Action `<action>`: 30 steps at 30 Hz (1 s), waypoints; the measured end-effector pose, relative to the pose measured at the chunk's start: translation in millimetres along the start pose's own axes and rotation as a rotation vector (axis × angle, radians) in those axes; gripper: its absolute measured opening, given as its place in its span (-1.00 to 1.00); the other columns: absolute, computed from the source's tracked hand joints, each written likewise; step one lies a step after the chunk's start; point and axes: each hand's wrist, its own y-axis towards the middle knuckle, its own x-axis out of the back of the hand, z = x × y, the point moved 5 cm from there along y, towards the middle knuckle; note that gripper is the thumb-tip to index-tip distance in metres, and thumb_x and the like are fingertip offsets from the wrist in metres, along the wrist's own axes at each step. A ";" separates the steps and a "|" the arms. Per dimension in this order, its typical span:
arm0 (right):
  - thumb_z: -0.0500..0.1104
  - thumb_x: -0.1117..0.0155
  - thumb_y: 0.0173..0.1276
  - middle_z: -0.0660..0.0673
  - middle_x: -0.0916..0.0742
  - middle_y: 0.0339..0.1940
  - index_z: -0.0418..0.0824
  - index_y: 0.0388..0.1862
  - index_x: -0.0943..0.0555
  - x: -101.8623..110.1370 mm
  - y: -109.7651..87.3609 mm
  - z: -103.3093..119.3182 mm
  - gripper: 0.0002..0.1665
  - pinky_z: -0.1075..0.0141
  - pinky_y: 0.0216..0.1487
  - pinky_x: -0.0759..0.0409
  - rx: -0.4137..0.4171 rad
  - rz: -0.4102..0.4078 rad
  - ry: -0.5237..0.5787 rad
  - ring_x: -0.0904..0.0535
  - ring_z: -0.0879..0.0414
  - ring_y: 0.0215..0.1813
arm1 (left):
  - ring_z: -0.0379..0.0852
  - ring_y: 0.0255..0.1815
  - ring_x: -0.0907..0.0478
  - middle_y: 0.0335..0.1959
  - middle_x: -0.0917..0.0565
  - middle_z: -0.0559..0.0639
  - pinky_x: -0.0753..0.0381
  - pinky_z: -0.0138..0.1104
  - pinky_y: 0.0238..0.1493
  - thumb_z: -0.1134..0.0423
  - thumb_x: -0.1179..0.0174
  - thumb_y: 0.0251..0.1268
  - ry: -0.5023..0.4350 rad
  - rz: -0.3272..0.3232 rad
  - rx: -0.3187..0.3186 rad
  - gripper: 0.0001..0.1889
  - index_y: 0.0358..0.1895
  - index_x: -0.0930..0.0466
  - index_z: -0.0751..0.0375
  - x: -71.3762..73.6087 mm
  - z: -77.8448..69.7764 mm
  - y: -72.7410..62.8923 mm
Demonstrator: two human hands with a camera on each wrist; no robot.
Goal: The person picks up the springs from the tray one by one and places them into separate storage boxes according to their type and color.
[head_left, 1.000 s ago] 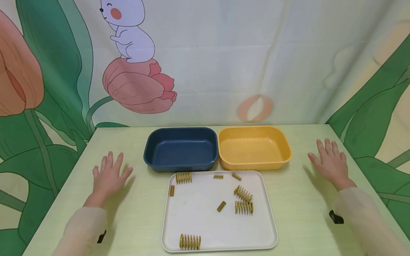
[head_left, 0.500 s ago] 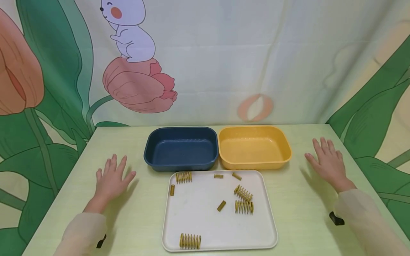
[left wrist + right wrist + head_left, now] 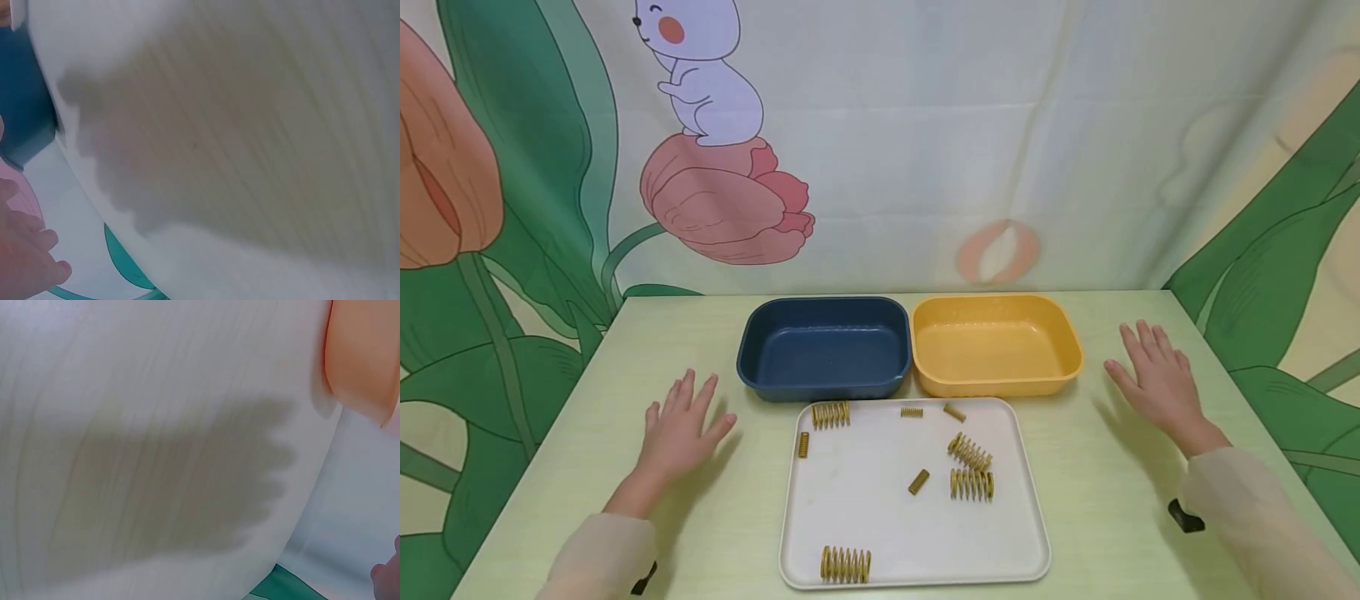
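My left hand (image 3: 679,435) hovers over the table left of the white tray (image 3: 895,542), fingers spread and holding nothing. On the other side, my right hand (image 3: 1159,385) is held above the table right of the yellow bin (image 3: 1000,387), its fingers straight and apart. Several brass-coloured springs lie on the tray: a large spring (image 3: 846,565) near the front, another large spring (image 3: 831,415) at the back left, two touching large springs (image 3: 972,485) at the right, and small ones such as a short spring (image 3: 919,482) near the middle. In both wrist views the hands show only partly, at the edges.
A dark blue bin (image 3: 823,393) stands behind the tray, side by side with the yellow one. Both bins have nothing visible inside. A printed curtain (image 3: 880,150) hangs behind the pale green table (image 3: 730,517).
My left hand has shifted right, towards the tray, and slightly nearer the front. The right hand has drifted a little left. Springs, tray and bins stay where they were.
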 end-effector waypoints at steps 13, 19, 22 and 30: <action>0.13 0.21 0.35 -0.35 -0.07 0.37 -0.23 0.38 0.03 2.0 -0.6 12.5 -0.25 -0.29 0.17 0.07 0.037 -0.030 -0.001 0.17 -0.23 0.40 | 0.33 0.32 0.07 0.34 0.04 0.38 0.12 0.27 0.14 -0.15 0.05 0.17 -0.013 0.005 -0.039 -0.28 0.30 -0.10 0.25 -4.8 -18.2 -6.1; 0.12 0.20 0.35 -0.35 -0.08 0.37 -0.24 0.38 0.02 1.8 -1.4 16.7 -0.25 -0.28 0.17 0.05 0.046 -0.035 -0.007 0.15 -0.23 0.40 | 0.30 0.32 0.05 0.34 0.02 0.37 0.09 0.24 0.15 -0.14 0.05 0.17 -0.013 0.011 -0.050 -0.29 0.30 -0.11 0.23 -6.9 -24.1 -8.4; 0.12 0.20 0.35 -0.34 -0.08 0.38 -0.24 0.38 0.02 1.8 -1.5 19.3 -0.25 -0.27 0.18 0.05 0.054 -0.034 -0.004 0.17 -0.21 0.41 | 0.29 0.31 0.02 0.33 0.00 0.37 0.07 0.24 0.14 -0.12 0.03 0.17 -0.019 0.007 -0.063 -0.30 0.29 -0.13 0.23 -7.8 -27.7 -9.8; 0.13 0.20 0.35 -0.33 -0.09 0.38 -0.24 0.38 0.01 1.0 -3.5 28.0 -0.26 -0.27 0.18 0.04 0.083 -0.032 0.002 0.15 -0.21 0.41 | 0.28 0.27 -0.08 0.32 -0.05 0.36 -0.03 0.23 0.11 -0.07 -0.01 0.16 -0.020 0.008 -0.101 -0.33 0.26 -0.18 0.28 -13.3 -40.9 -17.6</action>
